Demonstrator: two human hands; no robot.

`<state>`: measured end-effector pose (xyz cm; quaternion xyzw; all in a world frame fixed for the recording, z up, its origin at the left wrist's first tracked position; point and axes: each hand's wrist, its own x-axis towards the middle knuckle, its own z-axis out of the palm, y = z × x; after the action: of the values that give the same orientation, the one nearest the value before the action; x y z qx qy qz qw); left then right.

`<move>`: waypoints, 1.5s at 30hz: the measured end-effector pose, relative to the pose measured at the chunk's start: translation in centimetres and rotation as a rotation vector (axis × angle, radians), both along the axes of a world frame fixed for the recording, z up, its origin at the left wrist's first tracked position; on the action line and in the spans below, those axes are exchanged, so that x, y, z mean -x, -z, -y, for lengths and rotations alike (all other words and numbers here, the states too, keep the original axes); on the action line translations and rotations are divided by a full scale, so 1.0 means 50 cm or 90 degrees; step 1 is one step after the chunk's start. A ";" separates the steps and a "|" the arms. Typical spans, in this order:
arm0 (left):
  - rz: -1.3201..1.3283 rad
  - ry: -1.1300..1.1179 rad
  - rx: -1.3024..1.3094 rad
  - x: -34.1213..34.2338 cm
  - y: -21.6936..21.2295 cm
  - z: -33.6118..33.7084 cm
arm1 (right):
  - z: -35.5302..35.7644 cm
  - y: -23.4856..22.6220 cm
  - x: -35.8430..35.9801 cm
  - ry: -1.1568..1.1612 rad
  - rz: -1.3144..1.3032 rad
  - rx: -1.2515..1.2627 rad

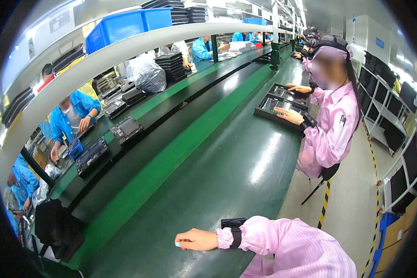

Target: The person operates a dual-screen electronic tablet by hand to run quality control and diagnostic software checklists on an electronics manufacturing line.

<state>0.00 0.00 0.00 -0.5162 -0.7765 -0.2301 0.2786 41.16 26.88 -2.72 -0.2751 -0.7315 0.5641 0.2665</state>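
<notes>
Two black trays (91, 155) and (126, 129) lie across the conveyor, one hand (197, 239), its grip curled shut on nothing visible, rests on the green bench (208, 176) with a black wrist strap (235, 230), and a co-worker's two trays (282, 104) lie farther right.

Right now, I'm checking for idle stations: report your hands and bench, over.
Right hand curled shut, resting on green bench, holding nothing. Left hand out of view. Small black box beside the wrist.
</notes>
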 end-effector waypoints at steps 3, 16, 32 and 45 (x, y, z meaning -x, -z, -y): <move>0.052 0.133 0.150 -0.023 0.043 -0.107 | 0.001 0.006 -0.013 0.030 0.021 0.019; 0.952 0.367 -0.169 -0.089 0.088 -0.290 | -0.011 0.034 -0.018 0.089 -0.163 0.255; 0.548 0.419 0.023 -0.185 0.053 -0.277 | -0.021 0.040 -0.022 0.110 -0.138 0.237; 0.642 0.368 -0.014 -0.192 0.047 -0.278 | -0.010 0.039 -0.018 0.087 -0.098 0.174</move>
<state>9.59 13.88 -2.34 -0.5313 -0.6382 -0.5222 -0.1943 42.07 27.37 -4.70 -0.3141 -0.6048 0.6584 0.3195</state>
